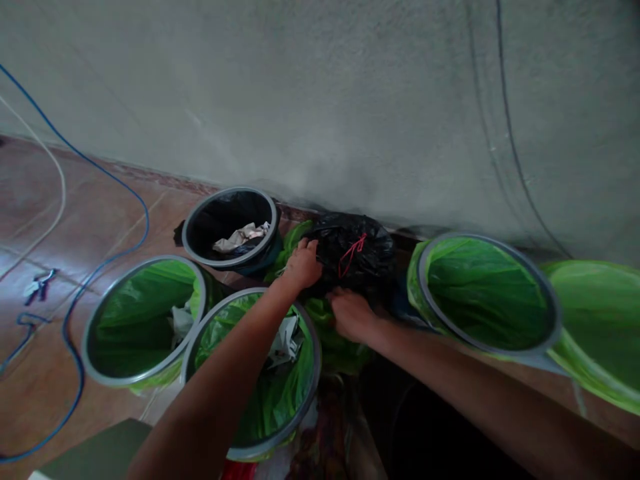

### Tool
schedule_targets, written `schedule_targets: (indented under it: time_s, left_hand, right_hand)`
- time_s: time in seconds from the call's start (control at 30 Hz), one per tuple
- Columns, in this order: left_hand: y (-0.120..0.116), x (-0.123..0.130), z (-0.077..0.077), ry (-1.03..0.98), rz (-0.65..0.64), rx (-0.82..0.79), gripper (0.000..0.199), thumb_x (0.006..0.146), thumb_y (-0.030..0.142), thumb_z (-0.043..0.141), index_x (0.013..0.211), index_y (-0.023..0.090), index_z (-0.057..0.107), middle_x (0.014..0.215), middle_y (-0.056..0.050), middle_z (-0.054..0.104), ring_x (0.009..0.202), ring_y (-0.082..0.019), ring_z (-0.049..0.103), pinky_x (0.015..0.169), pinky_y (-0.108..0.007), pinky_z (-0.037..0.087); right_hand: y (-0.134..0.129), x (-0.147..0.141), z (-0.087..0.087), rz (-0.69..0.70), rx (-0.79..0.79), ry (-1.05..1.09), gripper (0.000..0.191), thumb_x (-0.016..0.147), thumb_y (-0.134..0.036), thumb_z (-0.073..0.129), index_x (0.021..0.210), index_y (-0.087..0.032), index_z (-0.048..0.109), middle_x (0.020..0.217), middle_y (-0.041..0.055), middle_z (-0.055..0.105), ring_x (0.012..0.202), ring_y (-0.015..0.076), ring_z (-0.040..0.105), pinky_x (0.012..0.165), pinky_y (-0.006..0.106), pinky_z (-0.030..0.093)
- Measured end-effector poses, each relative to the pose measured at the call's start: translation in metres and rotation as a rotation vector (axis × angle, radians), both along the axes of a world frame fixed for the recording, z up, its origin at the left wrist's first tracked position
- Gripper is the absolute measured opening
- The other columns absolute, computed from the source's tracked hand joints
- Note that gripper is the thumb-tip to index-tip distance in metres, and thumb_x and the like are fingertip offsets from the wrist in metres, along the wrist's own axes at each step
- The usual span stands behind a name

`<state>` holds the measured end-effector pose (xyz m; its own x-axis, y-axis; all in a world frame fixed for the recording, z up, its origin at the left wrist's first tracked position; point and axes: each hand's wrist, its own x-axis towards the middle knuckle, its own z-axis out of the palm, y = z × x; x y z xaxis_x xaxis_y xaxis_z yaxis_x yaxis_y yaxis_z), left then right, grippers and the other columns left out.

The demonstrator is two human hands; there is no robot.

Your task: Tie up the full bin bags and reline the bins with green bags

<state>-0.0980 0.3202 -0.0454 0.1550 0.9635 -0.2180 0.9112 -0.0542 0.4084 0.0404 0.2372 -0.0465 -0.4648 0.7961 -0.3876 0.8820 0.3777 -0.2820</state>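
Near the wall, a bulging black garbage bag [327, 243] is fastened with a red tie [356, 247]. My left hand [303, 263] is closed at its left edge, fingers curled against the black plastic. Lower and to the right, my right hand [350, 315] is closed on a crumpled green garbage bag [345, 343], just below the black one. More green plastic [294, 243] shows behind my left hand. The fingertips of both hands are partly hidden. Under my left forearm stands a green-lined bin [280, 407] with white paper inside.
To the left are a black-lined bin [273, 237] with crumpled paper and another green-lined bin [135, 327]. Two more green-lined bins [493, 293] stand at right. A blue cable [75, 360] and keys [39, 287] lie on the tiled floor. The grey wall [320, 100] rises behind.
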Motion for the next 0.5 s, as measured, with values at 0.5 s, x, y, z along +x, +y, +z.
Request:
schedule_targets:
  time_s: [0.5]
  left_hand:
    - [-0.079,-0.016,0.055,-0.852,-0.221,-0.171,0.072,0.068,0.022,0.07,0.137,0.017,0.052,0.126,-0.009,0.065,0.114,-0.025,0.061,0.1,-0.037,0.047]
  right_hand:
    - [0.003,0.041,0.088,-0.602,-0.484,1.279,0.033,0.076,-0.05,0.07,0.082,-0.018,0.067,0.077,0.0001,0.067,0.07,0.0128,0.06,0.068,0.025,0.047]
